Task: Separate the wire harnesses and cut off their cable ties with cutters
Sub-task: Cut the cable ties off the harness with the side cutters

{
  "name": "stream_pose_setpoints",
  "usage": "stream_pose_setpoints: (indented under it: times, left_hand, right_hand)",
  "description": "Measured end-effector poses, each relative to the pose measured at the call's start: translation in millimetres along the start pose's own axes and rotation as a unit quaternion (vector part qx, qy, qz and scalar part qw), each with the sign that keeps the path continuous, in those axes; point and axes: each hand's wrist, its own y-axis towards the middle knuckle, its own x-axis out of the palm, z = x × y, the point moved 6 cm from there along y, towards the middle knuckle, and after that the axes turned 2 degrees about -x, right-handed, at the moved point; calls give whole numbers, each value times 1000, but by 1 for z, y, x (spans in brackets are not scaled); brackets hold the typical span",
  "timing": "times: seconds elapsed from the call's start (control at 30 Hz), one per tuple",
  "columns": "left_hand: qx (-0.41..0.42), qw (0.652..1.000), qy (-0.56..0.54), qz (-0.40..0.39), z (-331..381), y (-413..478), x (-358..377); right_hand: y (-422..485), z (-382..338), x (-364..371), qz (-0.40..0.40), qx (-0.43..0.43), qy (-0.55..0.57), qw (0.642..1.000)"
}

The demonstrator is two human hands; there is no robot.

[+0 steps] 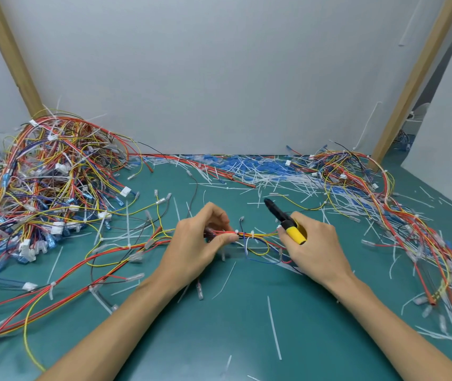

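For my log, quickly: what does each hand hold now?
Left hand: closed, pinching the wire harness.
Right hand: closed on the yellow-handled cutters.

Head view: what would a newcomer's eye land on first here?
Probably the big tangled pile of wire harnesses at far left on the green table. Next, centre: the left hand pinching a wire bundle while the right hand grips yellow-handled cutters. Cut white ties litter the back edge.
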Motion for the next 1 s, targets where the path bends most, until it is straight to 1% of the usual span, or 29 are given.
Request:
stream_pose_setpoints:
  times: [0.07, 0.13, 0.23, 0.3, 0.33, 0.4, 0.47, 0.53, 0.6, 0.7, 0.77, 0.87, 0.93, 1.0]
  left_hand:
    - [14, 1000, 5, 11, 3, -1, 0]
    - [29, 999, 13, 25, 8, -4, -1]
    - [47, 998, 7, 42, 15, -6, -2]
    - [63, 997, 7, 54, 20, -8, -3]
    - [72, 996, 11, 59, 23, -8, -4]
    - [98, 993, 30, 62, 30, -9, -5]
    - [123, 989, 58, 57, 35, -9, -5]
    - [124, 986, 95, 63, 35, -8, -8]
    - [123, 979, 135, 93, 34, -8, -13]
    - [137, 956, 219, 140, 34, -8, -20]
    - [129, 943, 254, 169, 32, -7, -26]
    - [82, 949, 219, 210, 25, -6, -35]
    - [50, 961, 198, 187, 17, -6, -33]
    - [29, 972, 194, 129, 9, -5, -25]
  right_hand:
    - [0, -1, -4, 22, -1, 39, 999]
    - [-1, -6, -6, 23, -13, 84, 996]
    - [-7, -19, -1, -17, -53, 119, 991]
    - [-11, -26, 6, -44, -81, 110, 990]
    - [-11, -27, 8, -45, -89, 98, 990]
    - [-11, -26, 8, -20, -92, 88, 992]
    - [-7, -19, 1, 27, -73, 100, 992]
    - [-2, -8, -10, 73, -47, 122, 989]
    - [3, 2, -20, 102, -32, 141, 984]
    - [7, 14, -26, 129, -26, 119, 984]
    - [10, 23, -28, 137, -7, 112, 984]
    - [12, 30, -29, 140, 9, 127, 982]
    - [11, 31, -28, 141, 12, 140, 980]
    - [10, 29, -26, 137, 13, 143, 980]
